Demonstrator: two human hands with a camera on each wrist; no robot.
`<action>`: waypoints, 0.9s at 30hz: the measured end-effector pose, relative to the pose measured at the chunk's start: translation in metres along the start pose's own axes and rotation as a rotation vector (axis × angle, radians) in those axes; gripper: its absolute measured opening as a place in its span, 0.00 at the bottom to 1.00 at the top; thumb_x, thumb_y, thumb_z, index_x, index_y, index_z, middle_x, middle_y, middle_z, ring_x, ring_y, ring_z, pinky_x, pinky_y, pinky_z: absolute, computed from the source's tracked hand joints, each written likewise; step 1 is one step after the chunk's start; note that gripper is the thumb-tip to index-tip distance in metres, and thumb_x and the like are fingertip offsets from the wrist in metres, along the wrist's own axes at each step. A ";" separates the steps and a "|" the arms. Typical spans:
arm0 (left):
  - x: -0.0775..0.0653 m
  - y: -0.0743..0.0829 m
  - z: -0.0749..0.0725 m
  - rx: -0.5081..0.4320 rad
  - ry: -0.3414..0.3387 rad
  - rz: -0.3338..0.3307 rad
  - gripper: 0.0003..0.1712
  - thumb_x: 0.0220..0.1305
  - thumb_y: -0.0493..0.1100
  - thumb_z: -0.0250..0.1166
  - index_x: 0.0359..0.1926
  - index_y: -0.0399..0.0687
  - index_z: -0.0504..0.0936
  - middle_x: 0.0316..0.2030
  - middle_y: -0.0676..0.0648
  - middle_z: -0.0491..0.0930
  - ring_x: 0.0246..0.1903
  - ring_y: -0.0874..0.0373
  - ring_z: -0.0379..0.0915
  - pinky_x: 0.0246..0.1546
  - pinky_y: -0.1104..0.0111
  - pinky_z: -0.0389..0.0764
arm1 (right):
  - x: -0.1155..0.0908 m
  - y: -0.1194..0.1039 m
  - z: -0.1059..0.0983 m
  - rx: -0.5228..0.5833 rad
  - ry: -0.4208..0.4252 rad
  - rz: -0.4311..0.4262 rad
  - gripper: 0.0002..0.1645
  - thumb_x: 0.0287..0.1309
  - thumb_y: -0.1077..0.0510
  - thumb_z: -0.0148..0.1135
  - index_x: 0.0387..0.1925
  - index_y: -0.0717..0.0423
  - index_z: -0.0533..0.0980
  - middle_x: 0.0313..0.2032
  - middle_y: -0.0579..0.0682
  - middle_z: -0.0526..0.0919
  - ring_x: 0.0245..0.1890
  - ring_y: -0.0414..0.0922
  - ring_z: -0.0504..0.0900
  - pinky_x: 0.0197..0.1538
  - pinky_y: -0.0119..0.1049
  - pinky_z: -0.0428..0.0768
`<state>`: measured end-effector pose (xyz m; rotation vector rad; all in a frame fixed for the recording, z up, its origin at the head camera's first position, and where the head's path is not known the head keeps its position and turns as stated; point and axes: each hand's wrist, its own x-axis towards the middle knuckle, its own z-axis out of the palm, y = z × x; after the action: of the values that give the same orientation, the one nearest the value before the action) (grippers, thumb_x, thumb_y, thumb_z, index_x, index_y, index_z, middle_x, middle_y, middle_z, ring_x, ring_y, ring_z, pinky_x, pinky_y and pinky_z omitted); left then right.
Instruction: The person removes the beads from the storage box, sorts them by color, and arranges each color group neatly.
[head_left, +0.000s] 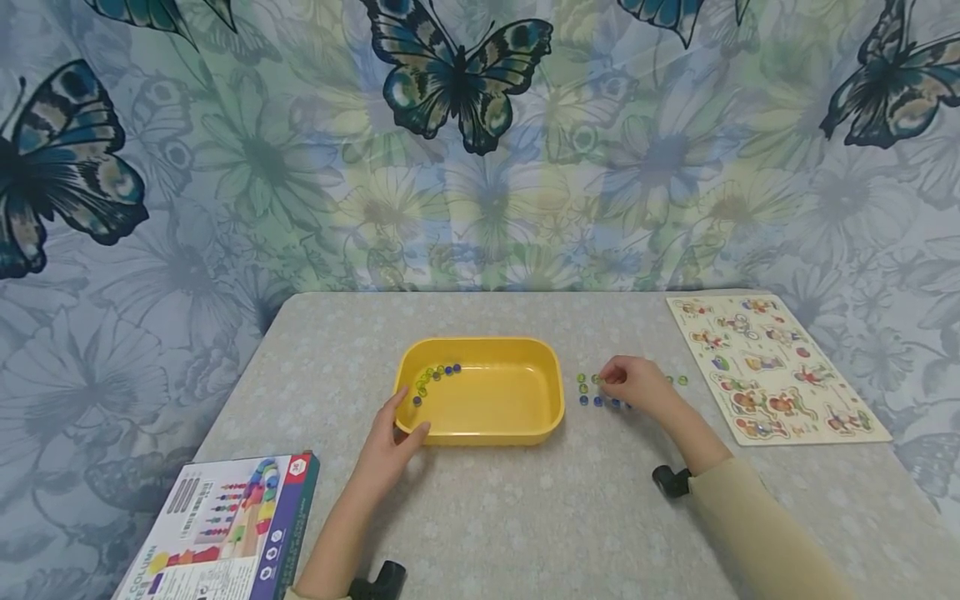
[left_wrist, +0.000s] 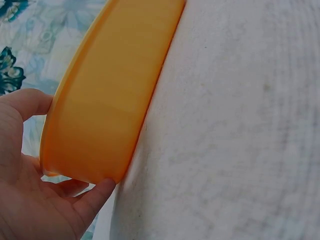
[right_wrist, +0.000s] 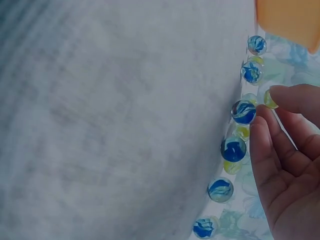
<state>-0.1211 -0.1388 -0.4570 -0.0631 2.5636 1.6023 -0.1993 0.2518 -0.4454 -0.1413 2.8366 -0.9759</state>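
Note:
A yellow plastic tray (head_left: 495, 408) stands mid-table, with several green and blue marbles (head_left: 438, 374) gathered in its left part. My left hand (head_left: 386, 450) grips the tray's near left corner; in the left wrist view the thumb and fingers are bent around the tray's rim and wall. To the right of the tray, my right hand (head_left: 637, 385) is over rows of marbles. The right wrist view shows it pinching a yellow-green marble (right_wrist: 270, 99) between thumb and fingertips. Blue marbles (right_wrist: 233, 149) line up beside the fingers, yellow-green ones (right_wrist: 232, 166) behind them. The hand covers part of the rows in the head view.
On the right of the table lies a board with cartoon pictures (head_left: 780, 367). A printed box (head_left: 217, 529) is at the near left edge. Behind the table hangs a butterfly-and-flower curtain (head_left: 480, 208). The table has a pale patterned cover (head_left: 525, 525).

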 end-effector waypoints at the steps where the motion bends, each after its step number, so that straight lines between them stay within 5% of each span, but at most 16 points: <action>1: 0.000 0.000 0.000 0.000 0.001 -0.001 0.43 0.63 0.50 0.60 0.72 0.54 0.48 0.71 0.41 0.46 0.68 0.43 0.46 0.63 0.52 0.61 | 0.001 0.000 0.000 -0.005 -0.011 0.000 0.06 0.52 0.58 0.65 0.33 0.56 0.78 0.29 0.49 0.78 0.28 0.44 0.74 0.28 0.34 0.75; 27: 0.000 -0.002 0.000 -0.019 0.000 0.011 0.43 0.63 0.50 0.61 0.72 0.53 0.48 0.70 0.41 0.46 0.67 0.43 0.49 0.61 0.53 0.64 | 0.003 -0.008 0.006 -0.098 -0.054 -0.018 0.05 0.51 0.61 0.66 0.31 0.56 0.79 0.28 0.47 0.80 0.29 0.43 0.75 0.34 0.37 0.77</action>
<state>-0.1207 -0.1397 -0.4585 -0.0511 2.5536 1.6299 -0.2006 0.2413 -0.4450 -0.2011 2.8387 -0.8243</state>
